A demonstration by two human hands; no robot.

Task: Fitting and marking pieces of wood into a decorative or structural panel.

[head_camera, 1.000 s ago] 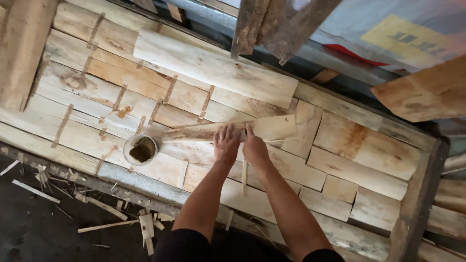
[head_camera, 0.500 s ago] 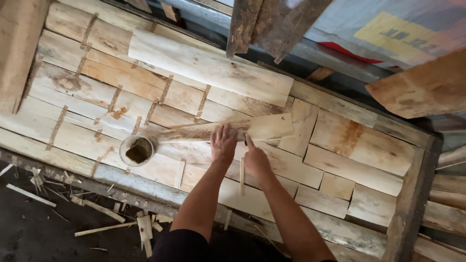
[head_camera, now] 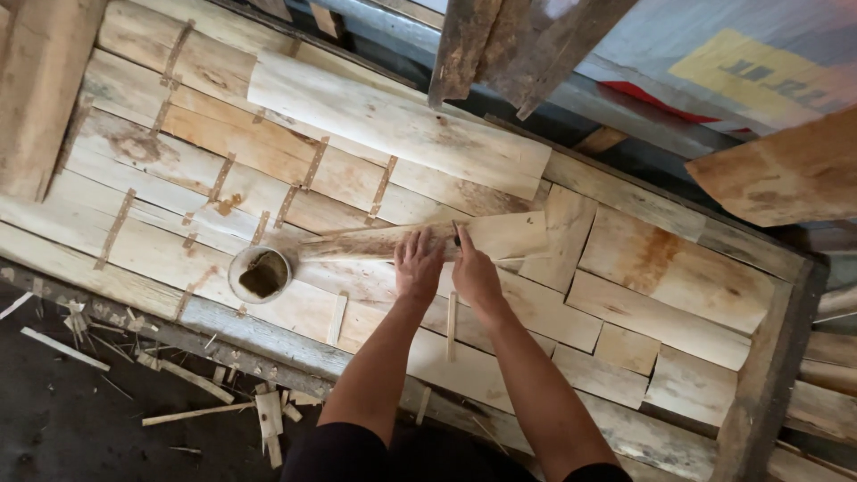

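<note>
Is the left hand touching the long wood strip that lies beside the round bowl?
Touching. The head view shows the left hand pressed flat on the long wood strip, fingers on its surface with no gap. The bowl sits apart from the hand.

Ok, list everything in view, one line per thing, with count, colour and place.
pale flat wood veneer sheets: many, cream-tan, laid edge to edge over the work surface
long loose veneer strip: one, pale, under both hands
round open pot: one, whitish with brown contents, left of the hands
thin wood offcuts: several, pale, on the dark floor
dark upright planks: two, brown, top centre
left hand: one, pressing the strip
right hand: one, on the strip
</note>
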